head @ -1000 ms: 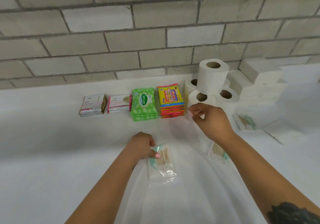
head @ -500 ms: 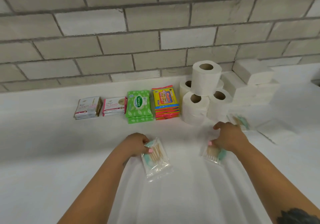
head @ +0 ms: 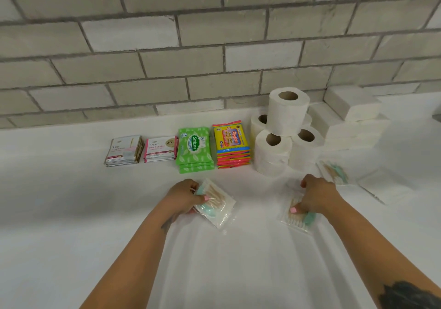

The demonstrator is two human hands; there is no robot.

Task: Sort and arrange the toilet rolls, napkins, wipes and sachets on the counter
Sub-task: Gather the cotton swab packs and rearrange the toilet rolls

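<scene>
My left hand (head: 183,196) grips a clear packet of cotton swabs (head: 214,205) on the white counter (head: 71,213). My right hand (head: 317,195) pinches a second clear swab packet (head: 298,218), thumb on top. Along the wall stand two sachet stacks (head: 125,151) (head: 161,150), a green Sanicare wipes stack (head: 195,150), a yellow-red Giggles wipes stack (head: 232,145), a pile of toilet rolls (head: 286,127) and stacked white napkin packs (head: 350,117).
A third swab packet (head: 334,172) and a flat clear-wrapped white pack (head: 384,184) lie on the counter to the right of my right hand. A grey brick wall (head: 214,58) backs the counter. A dark edge (head: 438,116) shows at far right.
My right hand came down from the toilet rolls and took hold of the second swab packet. My left hand kept its packet, shifting it slightly.
</scene>
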